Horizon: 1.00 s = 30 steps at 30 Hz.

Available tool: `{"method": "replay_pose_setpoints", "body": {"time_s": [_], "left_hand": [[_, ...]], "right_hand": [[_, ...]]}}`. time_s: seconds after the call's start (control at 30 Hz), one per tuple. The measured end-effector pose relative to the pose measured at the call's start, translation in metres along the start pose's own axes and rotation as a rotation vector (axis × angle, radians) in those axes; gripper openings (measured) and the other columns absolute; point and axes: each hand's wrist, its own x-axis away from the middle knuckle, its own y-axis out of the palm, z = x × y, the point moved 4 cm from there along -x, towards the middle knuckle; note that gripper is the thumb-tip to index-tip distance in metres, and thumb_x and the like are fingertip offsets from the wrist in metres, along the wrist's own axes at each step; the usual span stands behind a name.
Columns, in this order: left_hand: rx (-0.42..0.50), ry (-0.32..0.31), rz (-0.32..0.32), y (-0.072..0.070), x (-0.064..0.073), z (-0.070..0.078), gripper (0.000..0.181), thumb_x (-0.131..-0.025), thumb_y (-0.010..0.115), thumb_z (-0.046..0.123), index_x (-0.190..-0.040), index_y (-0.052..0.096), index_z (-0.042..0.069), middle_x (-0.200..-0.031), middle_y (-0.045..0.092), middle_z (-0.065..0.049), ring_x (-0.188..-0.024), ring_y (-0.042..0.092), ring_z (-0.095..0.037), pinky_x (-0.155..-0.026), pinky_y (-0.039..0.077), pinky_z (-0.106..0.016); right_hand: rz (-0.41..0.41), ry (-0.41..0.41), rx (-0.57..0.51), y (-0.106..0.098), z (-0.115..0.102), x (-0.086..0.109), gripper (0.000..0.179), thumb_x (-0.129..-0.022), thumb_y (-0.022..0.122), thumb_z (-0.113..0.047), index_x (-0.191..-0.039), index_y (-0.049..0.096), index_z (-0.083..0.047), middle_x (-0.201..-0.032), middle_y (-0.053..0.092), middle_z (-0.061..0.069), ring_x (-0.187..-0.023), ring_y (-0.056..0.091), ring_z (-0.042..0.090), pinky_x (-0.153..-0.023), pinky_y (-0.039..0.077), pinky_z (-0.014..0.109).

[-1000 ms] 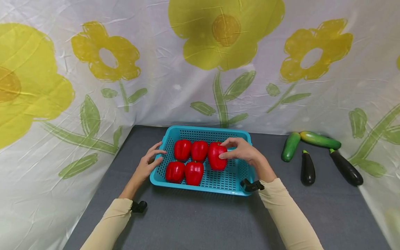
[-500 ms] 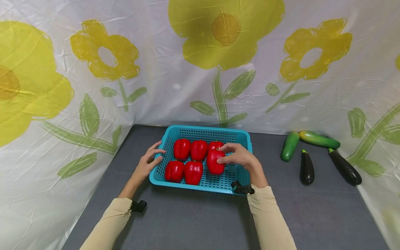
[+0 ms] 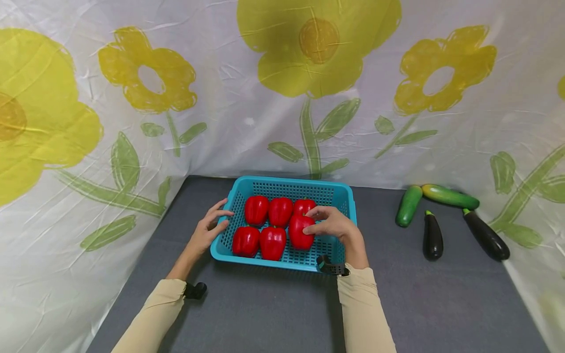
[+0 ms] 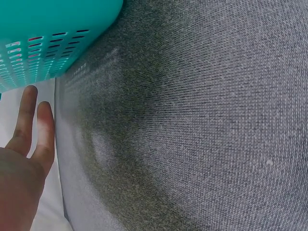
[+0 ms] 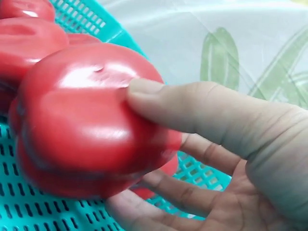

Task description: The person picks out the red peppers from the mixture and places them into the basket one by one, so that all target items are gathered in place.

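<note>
In the head view a blue perforated basket (image 3: 282,265) stands on the grey tabletop, with several red bell peppers in it. My right hand (image 3: 332,223) grips one bell pepper (image 3: 300,234) over the basket's front middle, right of another bell pepper (image 3: 272,243). The right wrist view shows the thumb across that bell pepper (image 5: 91,120) and the fingers beneath it. Behind it a further bell pepper (image 3: 303,205) is partly hidden. At the basket's left end my left hand (image 3: 206,232) touches the rim with spread, fairly straight fingers. Two of those fingers (image 4: 44,130) show beside the basket wall in the left wrist view.
To the right on the table lie a green cucumber (image 3: 409,206), a yellow-green zucchini (image 3: 450,196) and two dark eggplants, a smaller eggplant (image 3: 433,237) and a longer eggplant (image 3: 486,235). A flowered white curtain (image 3: 247,122) hangs behind the table.
My right hand has brought the gripped bell pepper toward the front of the basket and slightly left, uncovering the one behind it. The left hand has stayed at the rim.
</note>
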Motion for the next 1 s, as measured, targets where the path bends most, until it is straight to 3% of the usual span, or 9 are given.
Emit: {"method": "replay_pose_setpoints", "body": {"time_s": [0.3,0.6,1.0], "left_hand": [[-0.017,-0.013,0.003,0.000,0.001,0.000,0.027,-0.104,0.053,-0.001,-0.129,0.062,-0.003,-0.162,0.029,-0.014,-0.145,0.028,-0.033,-0.100,0.039,-0.033],[-0.024,-0.017,0.001,0.001,0.000,0.001,0.027,-0.104,0.053,0.000,-0.129,0.061,-0.005,-0.162,0.028,-0.015,-0.145,0.029,-0.034,-0.100,0.040,-0.030],[-0.020,-0.013,0.006,0.000,0.000,0.001,0.028,-0.103,0.054,-0.001,-0.129,0.062,-0.004,-0.162,0.029,-0.014,-0.143,0.032,-0.034,-0.099,0.041,-0.028]], "right_hand": [[0.007,0.052,0.034,0.009,0.006,-0.001,0.039,-0.081,0.085,-0.007,-0.114,0.064,0.001,-0.111,0.063,0.019,-0.091,0.062,0.028,-0.086,0.055,0.051],[0.021,0.115,0.027,0.014,0.006,0.004,0.038,-0.081,0.084,-0.001,-0.112,0.062,0.001,-0.114,0.062,0.023,-0.103,0.061,0.034,-0.087,0.055,0.052],[0.023,0.144,0.024,0.015,0.010,0.005,0.039,-0.081,0.084,-0.001,-0.114,0.062,0.002,-0.115,0.062,0.022,-0.104,0.061,0.035,-0.089,0.054,0.052]]}}
